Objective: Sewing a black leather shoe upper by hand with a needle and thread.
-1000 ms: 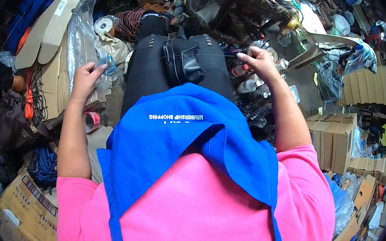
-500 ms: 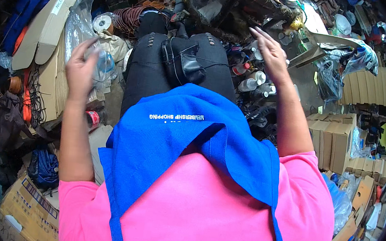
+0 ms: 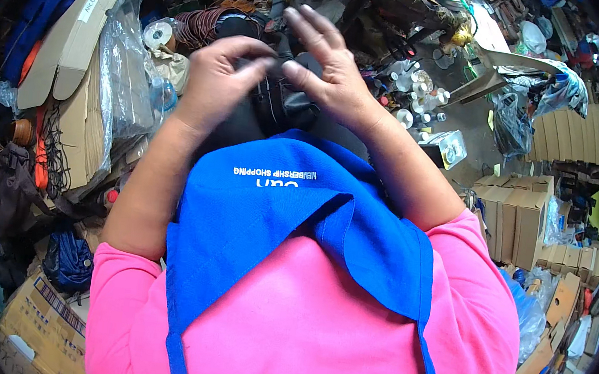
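Note:
Across my lap lies a black item [image 3: 295, 106] with a smooth leather-like part; my hands cover much of it, so its kind does not show. My left hand [image 3: 219, 80] is above its left side, thumb and forefinger curled toward each other in a pinch. What the pinch holds, if anything, is too small and blurred to make out. Over the far right side of the item is my right hand [image 3: 333, 77], fingers stretched out and thumb apart, with nothing visible in it. A blue apron [image 3: 253, 211] spreads over my waist and thighs.
Flattened cardboard [image 3: 86, 26] and clear plastic sheeting [image 3: 121, 80] stand at the left, near a spool [image 3: 158, 34] and coiled brown cord [image 3: 203, 29]. Several bottles [image 3: 418, 97] and a clear container [image 3: 451, 148] are on the floor at right. Cardboard boxes [image 3: 512, 213] are stacked farther right.
Both hands have come inward from wide apart to close together over the black item. My right hand's fingers have spread. The thin dark cord seen across my lap earlier is now hard to see.

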Available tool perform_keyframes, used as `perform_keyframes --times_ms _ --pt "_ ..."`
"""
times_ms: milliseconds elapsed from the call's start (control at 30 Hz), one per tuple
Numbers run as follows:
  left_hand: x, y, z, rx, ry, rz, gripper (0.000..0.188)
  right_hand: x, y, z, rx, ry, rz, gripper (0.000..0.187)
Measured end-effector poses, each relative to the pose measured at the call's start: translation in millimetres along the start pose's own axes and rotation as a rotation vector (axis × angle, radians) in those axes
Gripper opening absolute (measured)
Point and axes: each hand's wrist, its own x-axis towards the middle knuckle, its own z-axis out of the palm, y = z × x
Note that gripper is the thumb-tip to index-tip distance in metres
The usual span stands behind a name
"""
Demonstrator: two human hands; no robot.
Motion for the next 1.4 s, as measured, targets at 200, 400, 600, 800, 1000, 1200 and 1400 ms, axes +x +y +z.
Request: perform_keyframes --times_ms 200,400,600,800,1000,1200,1400 --pt "-5.1 -32.8 -34.8 0.126 0.132 -0.072 0.015 -3.8 -13.1 12.7 -0.707 -0.282 -0.169 0.026" --pt "-21.3 -36.0 -18.4 0.180 -0.042 -0.080 0.018 -17.3 3.2 14.6 -0.543 -0.293 -0.149 0.012" --pt "-27.3 -27.4 -9.0 0.270 -0.165 -0.118 0.020 -42.6 13.2 3.3 -0.322 -0.263 -0.003 0.018" --pt "-26.2 -32.5 -7.4 0.277 -0.144 -0.080 0.020 -44.3 17.1 3.6 -0.270 -0.231 0.029 0.016" --pt "-26.1 -25.8 -4.3 0.286 -0.145 -0.072 0.019 -42.5 13.4 3.4 -0.278 -0.195 -0.018 0.014" --pt "-13.0 -11.5 8.2 0.490 -0.202 0.164 0.015 -44.2 16.0 1.3 -0.251 -0.198 -0.008 0.017" --pt "-3.2 -18.5 3.1 0.505 -0.254 0.177 0.014 -39.6 20.0 -28.6 -0.015 0.063 0.298 0.042"
